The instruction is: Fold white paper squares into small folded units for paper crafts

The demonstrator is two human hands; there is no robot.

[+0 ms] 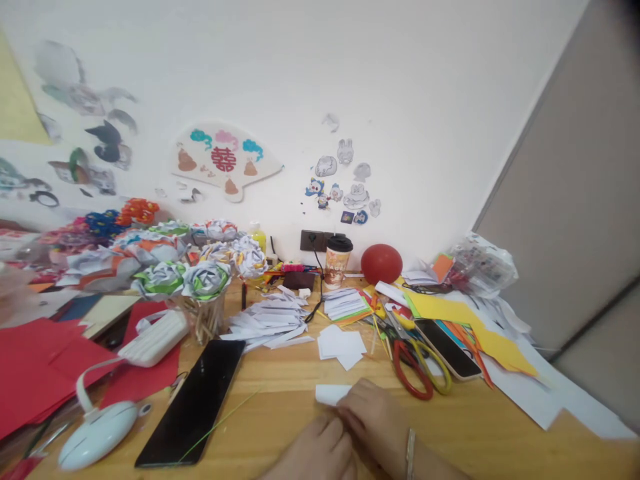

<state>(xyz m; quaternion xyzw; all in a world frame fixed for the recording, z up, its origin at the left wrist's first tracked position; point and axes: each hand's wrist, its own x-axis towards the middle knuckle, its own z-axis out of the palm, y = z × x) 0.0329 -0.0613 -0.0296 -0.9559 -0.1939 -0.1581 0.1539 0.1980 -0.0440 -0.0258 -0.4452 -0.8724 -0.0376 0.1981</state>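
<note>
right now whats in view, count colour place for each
folded paper: one, white, at right hand
paper squares: several, white, centre
paper strips: many, white, centre
scissors: apparently two, red/yellow handles, right
phone: one, black screen, right
tablet-like device: one, black, front left
lamp-like device: one, white, front left
paper flowers: many, mixed, back left
bundled ornaments: several, blue/orange/pink, back left
red sheets: several, red, left
yellow paper: uncounted, yellow, right
plastic bag: one, clear, back right
cup: one, brown-patterned, by wall
round thing: one, red, by cup
bottle: one, yellow, behind flowers
fan-shaped decoration: one, white, wall
cut-outs: many, mixed, wall
table: one, wood-brown, below
left hand: one, bare, bottom centre
right hand: one, braceleted, bottom centre
</note>
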